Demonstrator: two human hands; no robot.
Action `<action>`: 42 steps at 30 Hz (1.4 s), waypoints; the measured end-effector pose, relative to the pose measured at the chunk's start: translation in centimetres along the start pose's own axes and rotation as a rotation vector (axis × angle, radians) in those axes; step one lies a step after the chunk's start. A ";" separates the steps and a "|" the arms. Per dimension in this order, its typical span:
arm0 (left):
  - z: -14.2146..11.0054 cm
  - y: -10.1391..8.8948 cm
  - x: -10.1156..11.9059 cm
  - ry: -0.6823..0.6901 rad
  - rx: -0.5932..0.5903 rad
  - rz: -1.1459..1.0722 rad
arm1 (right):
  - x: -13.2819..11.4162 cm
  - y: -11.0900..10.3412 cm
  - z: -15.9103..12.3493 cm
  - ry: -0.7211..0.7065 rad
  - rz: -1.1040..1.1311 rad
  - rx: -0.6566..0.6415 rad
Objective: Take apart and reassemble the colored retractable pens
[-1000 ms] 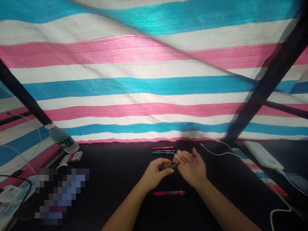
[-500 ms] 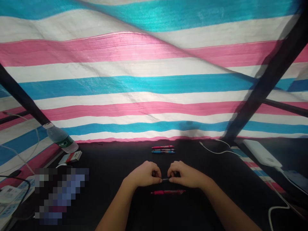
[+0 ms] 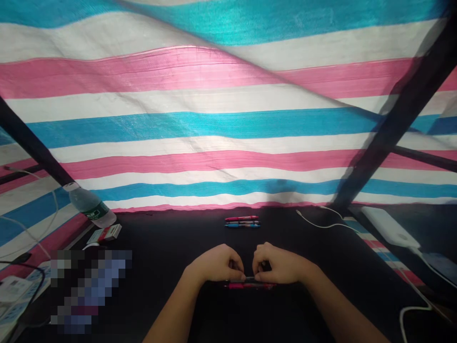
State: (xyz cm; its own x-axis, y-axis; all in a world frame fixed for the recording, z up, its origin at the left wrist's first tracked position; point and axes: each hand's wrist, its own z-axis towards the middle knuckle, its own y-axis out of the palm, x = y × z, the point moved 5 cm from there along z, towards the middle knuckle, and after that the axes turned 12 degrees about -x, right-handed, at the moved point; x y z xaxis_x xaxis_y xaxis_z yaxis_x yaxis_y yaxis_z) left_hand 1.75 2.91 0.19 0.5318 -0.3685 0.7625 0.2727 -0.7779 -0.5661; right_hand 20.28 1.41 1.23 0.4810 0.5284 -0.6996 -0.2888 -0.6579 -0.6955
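A thin dark pen [image 3: 250, 279] spans the gap between my hands, most of its length hidden by the fingers. My left hand [image 3: 219, 264] has its thumb and fingers closed on one end. At the other end, my right hand [image 3: 276, 264] pinches it the same way. Just in front of it, nearly touching, a red pen [image 3: 250, 286] lies crosswise on the black tabletop [image 3: 171, 252]. Farther back lie a red pen [image 3: 242, 217], a dark-and-white pen [image 3: 243, 222] and a blue pen [image 3: 243, 226], side by side in a close row.
At the left are a water bottle [image 3: 92, 209], a small box [image 3: 104, 234], a blurred-out patch and a power strip [image 3: 14, 309]. A white power bank [image 3: 389, 227] with cables lies on the right. Behind hangs a striped tarp [image 3: 221, 124] between dark poles.
Both hands have moved toward me with the dark pen, bringing it close to the nearer red pen. The row of pens at the back has stayed put.
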 end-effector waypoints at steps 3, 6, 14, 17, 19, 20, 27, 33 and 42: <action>0.0 -0.1 0.2 0.000 0.028 -0.001 | 0.5 0.0 0.3 -0.007 0.061 0.060; 0.3 -0.7 0.1 0.000 0.148 0.035 | 2.1 -0.6 0.8 0.023 0.150 0.289; 0.8 -2.8 -1.7 0.112 0.740 0.106 | 7.2 -1.5 1.1 0.143 -0.009 0.722; 1.5 -2.8 -3.0 0.066 0.751 0.169 | 8.3 -1.0 1.3 0.206 -0.062 0.691; 1.8 -2.8 -3.6 0.033 0.737 0.221 | 8.7 -0.9 1.3 0.211 -0.065 0.685; 1.9 -2.8 -3.8 0.021 0.737 0.243 | 8.8 -0.8 1.3 0.206 -0.059 0.689; 2.1 -2.8 -4.0 -0.050 0.761 0.378 | 8.2 -1.1 1.5 0.205 -0.076 0.666; 2.4 -2.6 -4.2 -0.080 0.707 0.411 | 3.1 -0.7 1.3 -0.009 -0.032 0.333; 2.4 -2.6 -4.3 -0.117 0.683 0.423 | -0.6 1.8 2.1 -0.041 -0.167 0.055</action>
State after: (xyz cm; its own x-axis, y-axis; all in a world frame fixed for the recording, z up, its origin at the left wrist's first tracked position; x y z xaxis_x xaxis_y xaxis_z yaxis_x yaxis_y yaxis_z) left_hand 0.75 7.72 -2.37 0.7696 -0.4770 0.4245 0.4389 -0.0877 -0.8942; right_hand 17.72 0.99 0.05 0.4923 0.6500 -0.5790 -0.2534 -0.5293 -0.8097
